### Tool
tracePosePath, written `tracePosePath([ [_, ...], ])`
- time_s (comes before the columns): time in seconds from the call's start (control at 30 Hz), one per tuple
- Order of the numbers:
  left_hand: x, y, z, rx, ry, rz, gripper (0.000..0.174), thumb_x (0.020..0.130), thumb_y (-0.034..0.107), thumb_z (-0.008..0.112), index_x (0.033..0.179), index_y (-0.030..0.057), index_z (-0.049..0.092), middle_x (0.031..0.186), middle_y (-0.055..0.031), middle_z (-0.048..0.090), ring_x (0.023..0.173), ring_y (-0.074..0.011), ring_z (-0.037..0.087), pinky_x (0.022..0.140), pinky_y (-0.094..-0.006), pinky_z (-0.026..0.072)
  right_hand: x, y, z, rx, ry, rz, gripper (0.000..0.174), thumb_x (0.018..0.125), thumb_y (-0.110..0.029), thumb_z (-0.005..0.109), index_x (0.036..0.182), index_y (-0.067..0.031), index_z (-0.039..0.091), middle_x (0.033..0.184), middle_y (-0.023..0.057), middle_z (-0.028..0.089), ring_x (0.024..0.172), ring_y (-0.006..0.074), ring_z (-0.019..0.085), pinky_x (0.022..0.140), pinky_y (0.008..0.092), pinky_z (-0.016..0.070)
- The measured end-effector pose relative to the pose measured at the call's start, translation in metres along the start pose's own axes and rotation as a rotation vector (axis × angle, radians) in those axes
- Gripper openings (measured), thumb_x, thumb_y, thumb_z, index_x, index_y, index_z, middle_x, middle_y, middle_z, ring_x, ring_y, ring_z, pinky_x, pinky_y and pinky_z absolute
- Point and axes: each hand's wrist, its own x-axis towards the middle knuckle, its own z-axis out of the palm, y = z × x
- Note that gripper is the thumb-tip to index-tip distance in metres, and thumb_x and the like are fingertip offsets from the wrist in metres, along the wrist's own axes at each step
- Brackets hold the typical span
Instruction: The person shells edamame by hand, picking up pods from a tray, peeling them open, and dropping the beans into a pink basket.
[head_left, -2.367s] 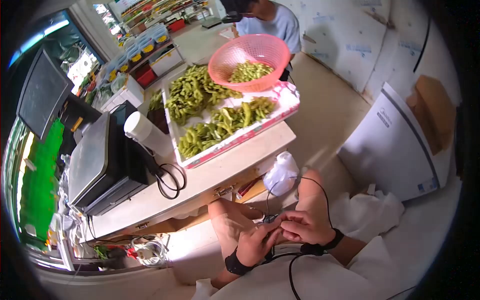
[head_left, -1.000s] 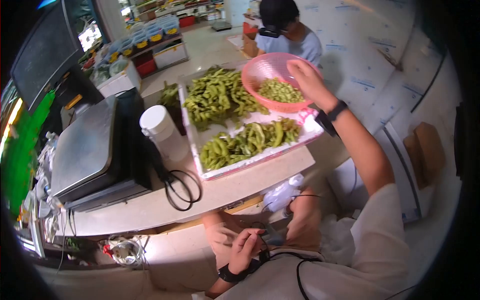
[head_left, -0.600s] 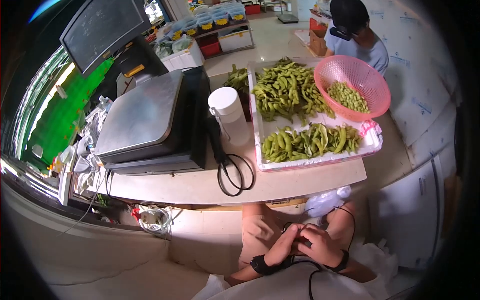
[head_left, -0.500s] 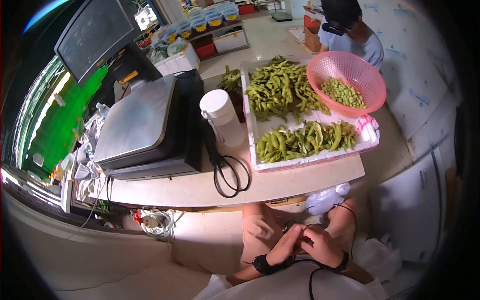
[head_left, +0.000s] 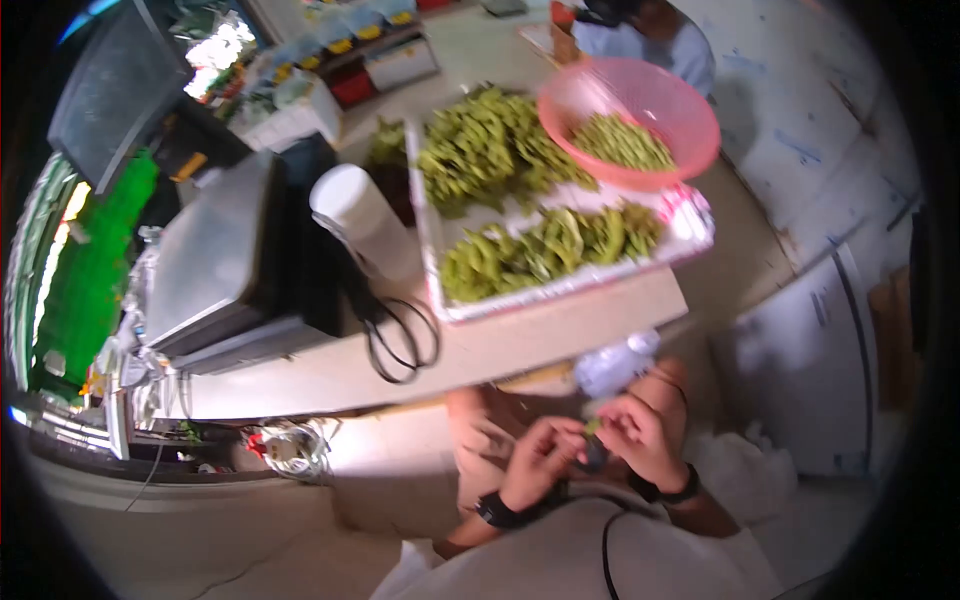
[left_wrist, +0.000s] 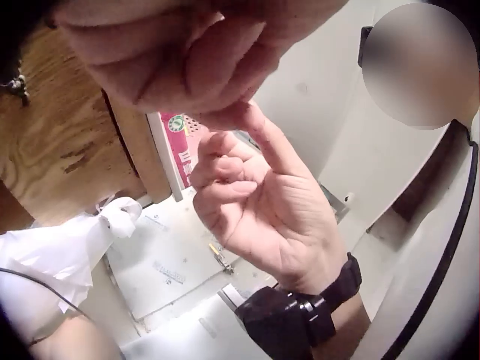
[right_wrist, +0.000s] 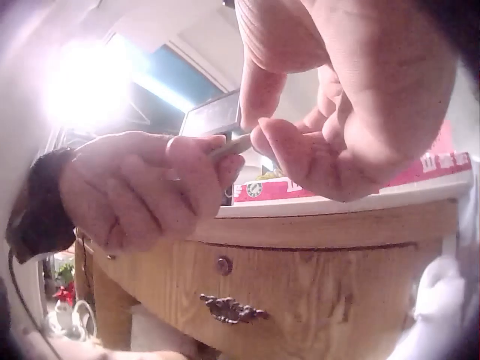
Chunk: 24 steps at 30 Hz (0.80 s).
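In the head view, both hands meet over the lap with a green soybean pod between them. My left hand pinches the pod between thumb and finger. In the right wrist view, the pod sticks out of the left hand's pinch towards the right hand's thumb tip. My right hand holds its other end with the fingertips. A white foam tray on the table carries two heaps of pods. On its back right corner sits a pink colander with shelled green beans in it.
Left of the tray stand a white-lidded bottle, a black cable loop and a metal-topped scale. The table edge runs just ahead of the knees. A white plastic bag hangs below it. Another person sits beyond the colander.
About a second ago my right hand was over the colander while the left stayed at the lap. It came back to the left hand; now the hands are slightly apart with the pod showing.
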Motion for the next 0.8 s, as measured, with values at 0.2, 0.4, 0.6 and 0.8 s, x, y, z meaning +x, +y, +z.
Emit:
tracePosePath([
  [0.2,-0.001,0.005,0.006,-0.139,0.074,0.047,0.010,0.092,0.006,0.054,0.100,0.0022,0.049,0.085,-0.0056,0.060,0.077,-0.0097,0.058,0.065,-0.0207,0.0460,-0.002,0.005,0.009,0.331,-0.029,0.296,0.020,0.089,-0.008,0.058,0.107,-0.0002,0.055,0.080,-0.0003,0.057,0.063,0.0022,0.051,0.050,0.0156,0.0405],
  [0.4,-0.003,0.000,0.004,-0.110,0.058,0.049,0.009,0.092,0.005,0.053,0.095,0.0018,0.045,0.087,-0.0085,0.061,0.079,-0.0115,0.059,0.070,-0.0231,0.0490,-0.005,0.011,0.014,0.365,-0.037,0.316,0.012,0.089,-0.012,0.058,0.096,-0.0010,0.058,0.074,-0.0002,0.060,0.060,0.0002,0.049,0.047,0.0147,0.0387],
  [0.6,-0.002,-0.003,0.006,-0.090,0.071,0.082,0.010,0.092,0.005,0.053,0.095,0.0023,0.045,0.087,-0.0090,0.061,0.077,-0.0107,0.059,0.063,-0.0198,0.0464,-0.006,0.018,0.017,0.456,-0.011,0.346,0.011,0.090,-0.011,0.057,0.095,-0.0010,0.058,0.075,0.0014,0.060,0.057,0.0009,0.047,0.046,0.0153,0.0368],
  [0.8,0.000,-0.002,0.008,-0.067,0.101,0.117,0.010,0.092,0.005,0.053,0.094,0.0023,0.044,0.086,-0.0096,0.061,0.075,-0.0107,0.058,0.062,-0.0199,0.0460,-0.006,0.017,0.022,0.541,0.007,0.340,0.012,0.090,-0.010,0.057,0.096,-0.0004,0.057,0.078,0.0034,0.061,0.057,0.0017,0.048,0.048,0.0157,0.0393],
])
